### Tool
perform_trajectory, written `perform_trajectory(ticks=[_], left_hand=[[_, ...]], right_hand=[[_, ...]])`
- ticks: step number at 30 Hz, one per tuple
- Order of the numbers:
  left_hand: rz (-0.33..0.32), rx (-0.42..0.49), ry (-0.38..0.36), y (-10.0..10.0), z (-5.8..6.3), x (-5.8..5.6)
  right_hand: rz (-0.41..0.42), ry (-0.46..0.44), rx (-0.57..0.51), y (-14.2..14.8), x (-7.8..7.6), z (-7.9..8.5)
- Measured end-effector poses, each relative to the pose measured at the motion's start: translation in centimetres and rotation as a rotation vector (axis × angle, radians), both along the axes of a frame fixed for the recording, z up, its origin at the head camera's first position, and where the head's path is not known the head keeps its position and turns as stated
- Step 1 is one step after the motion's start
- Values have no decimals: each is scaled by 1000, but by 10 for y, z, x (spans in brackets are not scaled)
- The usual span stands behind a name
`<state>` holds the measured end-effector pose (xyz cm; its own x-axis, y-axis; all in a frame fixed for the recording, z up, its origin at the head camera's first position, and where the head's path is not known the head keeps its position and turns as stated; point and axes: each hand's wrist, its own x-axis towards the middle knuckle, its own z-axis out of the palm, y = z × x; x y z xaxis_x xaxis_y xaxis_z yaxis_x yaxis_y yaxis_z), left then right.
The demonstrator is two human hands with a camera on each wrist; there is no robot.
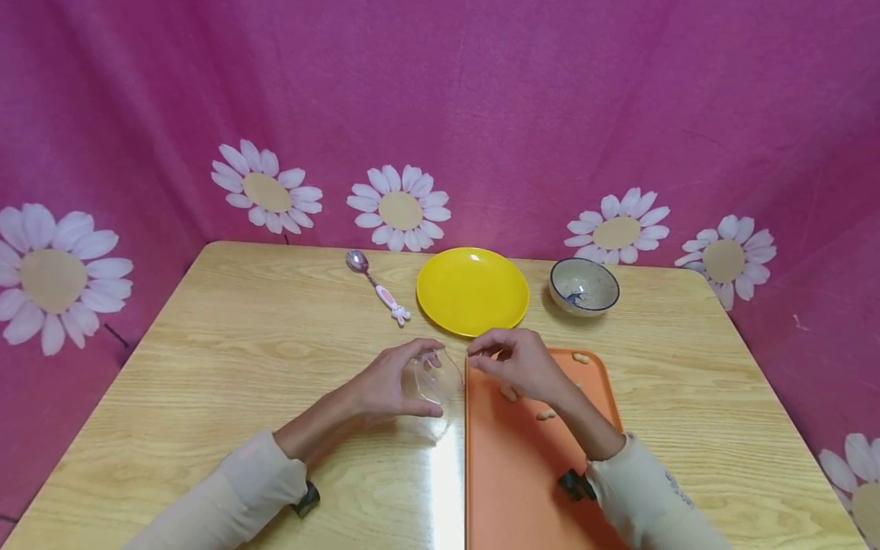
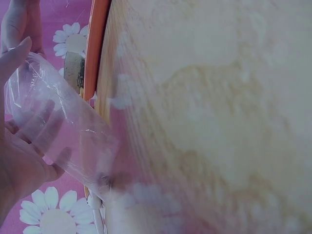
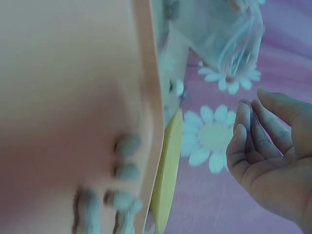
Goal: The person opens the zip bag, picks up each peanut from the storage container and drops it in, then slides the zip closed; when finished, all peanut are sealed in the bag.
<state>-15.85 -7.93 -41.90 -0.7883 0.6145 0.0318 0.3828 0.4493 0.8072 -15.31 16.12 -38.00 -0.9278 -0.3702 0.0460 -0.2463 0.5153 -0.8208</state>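
My left hand (image 1: 395, 382) holds a clear, crinkled plastic bag (image 1: 440, 378), thumb and fingers curved round its sides above the wooden table. In the left wrist view the bag (image 2: 63, 112) slants across the hand, and fingers show through it. To the right of the bag, over the orange tray's (image 1: 512, 473) left edge, my right hand (image 1: 522, 365) hovers with loosely bent fingers. The right wrist view shows nothing between its thumb and fingertips (image 3: 240, 131). Several unshelled peanuts (image 1: 546, 415) lie on the tray, some partly hidden by the right hand and forearm.
A yellow plate (image 1: 473, 290) sits beyond the tray. To its left lies a spoon with a rabbit handle (image 1: 392, 304); to its right stands a patterned bowl (image 1: 584, 287). A pink curtain (image 1: 509, 114) with daisies hangs along the table's far edge.
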Motion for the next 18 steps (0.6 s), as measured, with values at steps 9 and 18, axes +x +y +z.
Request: perform_trajectory(ticks=[9,18], left_hand=[[-3,2,15,-1,-1,0],[-15,6,43,-3,-1,-1]], right_hand=[[-54,32,53,36,-16,-10],[-98,-1,151,67,-28,-28]])
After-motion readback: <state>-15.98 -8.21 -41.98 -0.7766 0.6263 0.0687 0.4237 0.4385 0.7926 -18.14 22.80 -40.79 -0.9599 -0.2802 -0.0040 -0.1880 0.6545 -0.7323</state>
